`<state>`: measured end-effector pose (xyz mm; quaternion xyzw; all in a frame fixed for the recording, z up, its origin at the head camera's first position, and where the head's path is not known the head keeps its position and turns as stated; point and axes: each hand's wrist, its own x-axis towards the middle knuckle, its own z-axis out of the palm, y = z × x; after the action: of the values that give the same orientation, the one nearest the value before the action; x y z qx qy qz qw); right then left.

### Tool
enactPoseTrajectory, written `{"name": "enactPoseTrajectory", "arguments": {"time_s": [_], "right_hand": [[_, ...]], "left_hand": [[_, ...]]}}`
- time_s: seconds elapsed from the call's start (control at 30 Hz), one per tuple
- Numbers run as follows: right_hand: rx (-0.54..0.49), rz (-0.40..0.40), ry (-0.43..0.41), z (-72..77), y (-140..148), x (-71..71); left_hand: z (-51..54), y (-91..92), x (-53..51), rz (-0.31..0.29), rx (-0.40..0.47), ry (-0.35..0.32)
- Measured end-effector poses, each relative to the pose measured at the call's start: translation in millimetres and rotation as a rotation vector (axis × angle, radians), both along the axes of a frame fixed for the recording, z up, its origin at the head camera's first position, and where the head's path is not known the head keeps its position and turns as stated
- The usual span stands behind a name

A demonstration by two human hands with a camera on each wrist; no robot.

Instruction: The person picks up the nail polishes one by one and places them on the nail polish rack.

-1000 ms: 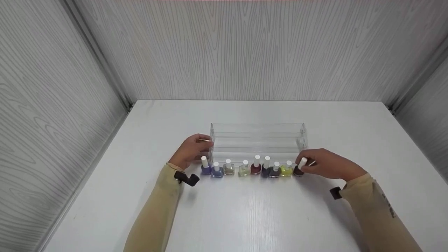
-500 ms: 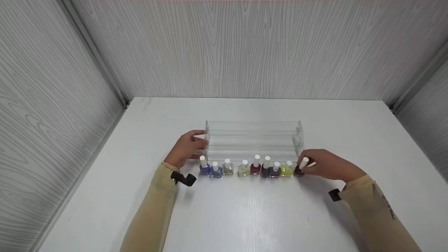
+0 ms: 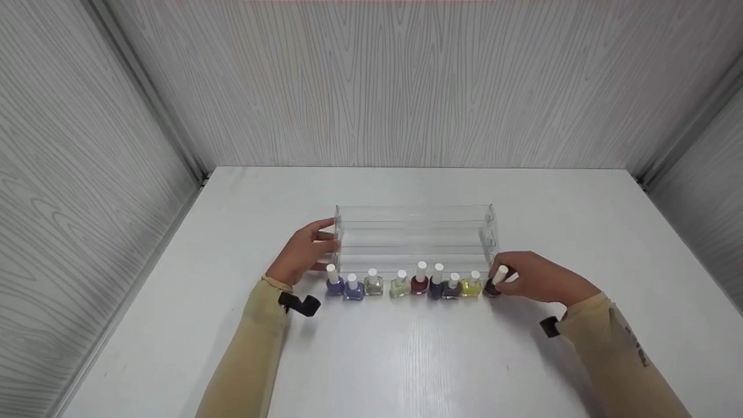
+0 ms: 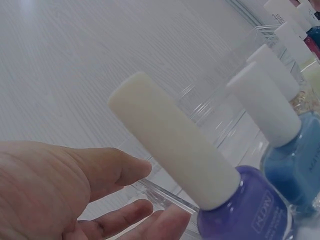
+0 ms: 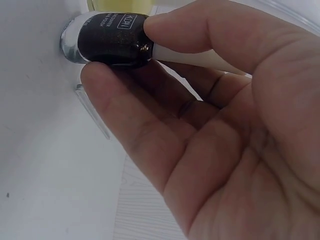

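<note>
Right wrist: glossy black bottle (image 5: 114, 40).

Soft glare on the tabletop (image 3: 422, 354)

Clear rack (image 3: 413, 226): lower front partly hidden behind the bottles (image 3: 419, 285). Dark bottle (image 5: 112, 40), near the rack's right end: cap partly hidden by the right hand (image 5: 215, 130). Purple bottle (image 4: 245, 207), near the rack's left end: base cut off by the left wrist view's lower edge. Right sleeve (image 3: 609, 342), rightward of the rack: lettering too small to read.
</note>
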<state>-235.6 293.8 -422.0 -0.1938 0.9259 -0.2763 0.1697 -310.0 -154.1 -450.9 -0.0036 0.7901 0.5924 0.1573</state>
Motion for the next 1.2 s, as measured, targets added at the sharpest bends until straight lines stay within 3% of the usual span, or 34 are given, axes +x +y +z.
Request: {"name": "enactPoseTrajectory", "arguments": {"time_s": [0.3, 0.63, 0.83, 1.2], "right_hand": [[0.002, 0.016, 0.011, 3.0, -1.3, 0.4], [-0.015, 0.043, 0.001, -1.9, -1.2, -0.7], [-0.015, 0.041, 0.000, -0.5, 0.5, -0.2], [-0.025, 0.017, -0.025, 0.4, -0.5, 0.5]], "left_hand": [[0.2, -2.2, 1.2, -0.031, 0.018, 0.057], [1.7, -4.9, 5.0, -0.039, 0.001, 0.070], [1.6, -4.1, 3.0, -0.039, 0.027, 0.059], [2.9, -3.5, 2.4, -0.057, -0.012, 0.039]]}}
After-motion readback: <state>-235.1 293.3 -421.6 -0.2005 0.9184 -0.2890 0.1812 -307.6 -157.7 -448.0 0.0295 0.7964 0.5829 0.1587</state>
